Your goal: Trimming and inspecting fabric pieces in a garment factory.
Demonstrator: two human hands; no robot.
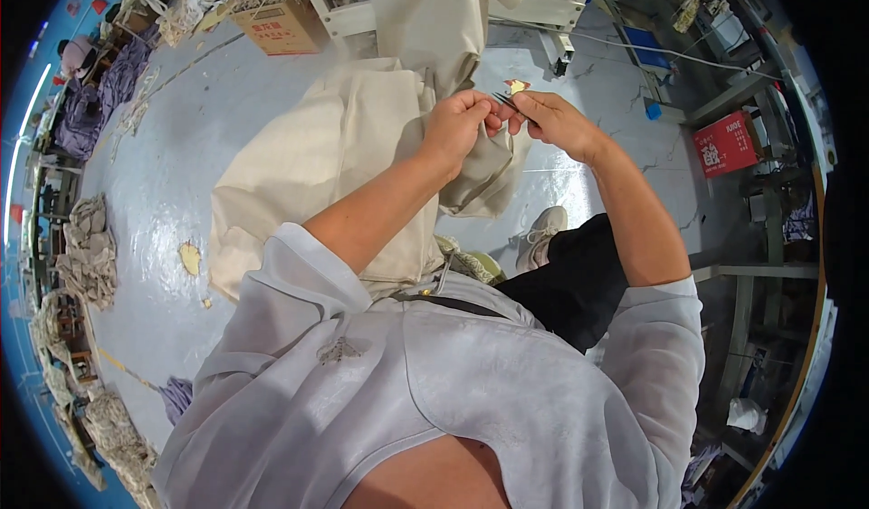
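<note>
Above the cream cloth, my right hand is closed around small dark thread snips, whose thin tips point left. Close beside those tips, my left hand is pinched, thumb against fingers. What it pinches is too small or hidden to make out. The cloth lies in wide folds across my lap and left side, and runs up away from me to a pale metal frame. A hanging part of it falls just under both hands.
A cardboard box stands at the far left by heaped cloth scraps. On the right are a red box and a metal rack. Cloth piles line the left side. A cable crosses behind my right hand.
</note>
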